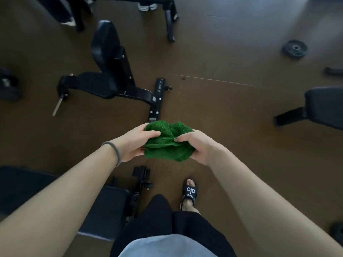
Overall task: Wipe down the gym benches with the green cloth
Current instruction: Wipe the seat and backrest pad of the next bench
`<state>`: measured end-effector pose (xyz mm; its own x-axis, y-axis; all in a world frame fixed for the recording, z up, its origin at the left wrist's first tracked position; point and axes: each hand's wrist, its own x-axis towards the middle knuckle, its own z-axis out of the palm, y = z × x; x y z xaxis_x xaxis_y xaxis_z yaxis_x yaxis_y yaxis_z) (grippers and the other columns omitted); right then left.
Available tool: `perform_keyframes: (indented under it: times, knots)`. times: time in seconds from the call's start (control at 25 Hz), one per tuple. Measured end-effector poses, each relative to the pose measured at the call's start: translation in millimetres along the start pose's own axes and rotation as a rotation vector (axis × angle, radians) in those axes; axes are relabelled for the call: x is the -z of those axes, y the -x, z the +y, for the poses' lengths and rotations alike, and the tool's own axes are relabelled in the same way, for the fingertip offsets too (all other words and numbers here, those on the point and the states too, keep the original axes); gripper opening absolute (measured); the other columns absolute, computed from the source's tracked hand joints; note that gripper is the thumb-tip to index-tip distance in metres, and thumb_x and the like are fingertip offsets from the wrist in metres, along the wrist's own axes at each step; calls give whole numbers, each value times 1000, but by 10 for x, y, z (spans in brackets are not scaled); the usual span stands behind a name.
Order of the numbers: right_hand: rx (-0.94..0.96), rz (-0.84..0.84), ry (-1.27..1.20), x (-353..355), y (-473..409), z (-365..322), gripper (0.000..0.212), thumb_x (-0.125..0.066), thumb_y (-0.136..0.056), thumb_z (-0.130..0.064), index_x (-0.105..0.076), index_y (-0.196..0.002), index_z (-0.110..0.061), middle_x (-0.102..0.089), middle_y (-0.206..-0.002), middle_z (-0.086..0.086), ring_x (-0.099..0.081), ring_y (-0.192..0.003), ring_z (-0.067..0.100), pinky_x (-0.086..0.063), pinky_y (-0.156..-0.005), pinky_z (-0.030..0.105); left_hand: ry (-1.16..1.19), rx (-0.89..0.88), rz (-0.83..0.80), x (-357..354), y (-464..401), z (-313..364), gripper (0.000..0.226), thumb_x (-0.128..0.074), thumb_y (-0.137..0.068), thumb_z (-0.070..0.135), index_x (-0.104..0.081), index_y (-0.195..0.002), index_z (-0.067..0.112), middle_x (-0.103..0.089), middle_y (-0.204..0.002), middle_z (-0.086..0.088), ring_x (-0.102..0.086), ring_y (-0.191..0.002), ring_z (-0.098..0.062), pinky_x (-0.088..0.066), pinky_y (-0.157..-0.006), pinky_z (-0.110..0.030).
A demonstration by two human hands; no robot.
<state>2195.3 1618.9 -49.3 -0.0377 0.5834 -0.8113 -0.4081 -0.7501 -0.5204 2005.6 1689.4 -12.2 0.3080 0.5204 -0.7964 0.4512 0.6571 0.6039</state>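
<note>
A bunched green cloth (168,142) hangs in the air at the middle of the view, above the brown floor. My left hand (132,144) grips its left side with thumb and fingers curled round it. My right hand (197,145) grips its right side, thumb on top. A black adjustable bench (104,71) with a raised back pad stands ahead to the left. Another black bench (104,206) lies close by at the lower left, partly hidden by my left arm. A third bench pad (324,104) shows at the right edge.
A black weight plate (295,48) lies on the floor at the far right. Dark equipment legs (170,21) stand at the top. A dumbbell (8,86) sits at the left edge. My right foot in a black sandal (190,193) is on the brown floor (232,112).
</note>
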Motion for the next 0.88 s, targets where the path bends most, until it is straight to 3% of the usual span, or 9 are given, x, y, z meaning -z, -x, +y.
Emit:
perform_keyframes:
  times: [0.2, 0.44, 0.56, 0.68, 0.76, 0.88]
  knots:
    - [-27, -73, 153, -407, -386, -638, 34, -60, -96, 5, -68, -124, -14, -77, -112, 13, -77, -99, 30, -62, -90, 46, 148, -64, 144, 369, -105, 178, 38, -62, -98, 7, -56, -130, 28, -69, -123, -3, -69, -111, -21, -60, -84, -37]
    - [-22, -144, 359, -1142, -932, -1209, 36, -58, -100, -1, -66, -127, -24, -75, -118, 6, -75, -104, 24, -63, -87, 43, 303, -49, 326, 1121, -418, 329, 33, -54, -101, 5, -57, -127, 25, -66, -124, -7, -68, -109, -24, -61, -73, -37]
    - [166, -72, 703, -1615, -1172, -1552, 37, -60, -100, -10, -61, -133, -26, -70, -124, 1, -70, -106, 21, -61, -90, 43, 405, 5, 333, 1507, -615, 420, 28, -50, -105, 11, -54, -128, 24, -64, -127, -10, -67, -110, -25, -61, -77, -39]
    - [365, -83, 1025, -2147, -1348, -1755, 56, -59, -101, -31, -41, -155, -31, -59, -141, -6, -58, -123, 17, -48, -98, 32, 587, -21, 264, 1832, -790, 622, 23, -43, -108, 22, -53, -129, 26, -64, -130, -10, -67, -113, -26, -61, -85, -45]
    - [276, -213, 915, -2458, -1473, -1783, 62, -51, -104, -46, -29, -161, -38, -49, -153, -8, -49, -138, 17, -41, -114, 37, 727, -66, 177, 2048, -889, 809, 30, -43, -108, 35, -54, -135, 27, -65, -133, -8, -66, -118, -27, -58, -95, -50]
    - [76, -313, 554, -2729, -1702, -1871, 55, -44, -107, -46, -30, -159, -43, -42, -159, -5, -44, -143, 18, -34, -120, 44, 736, -74, 165, 2362, -1032, 935, 39, -53, -102, 44, -53, -138, 30, -65, -134, -7, -63, -123, -28, -52, -104, -53]
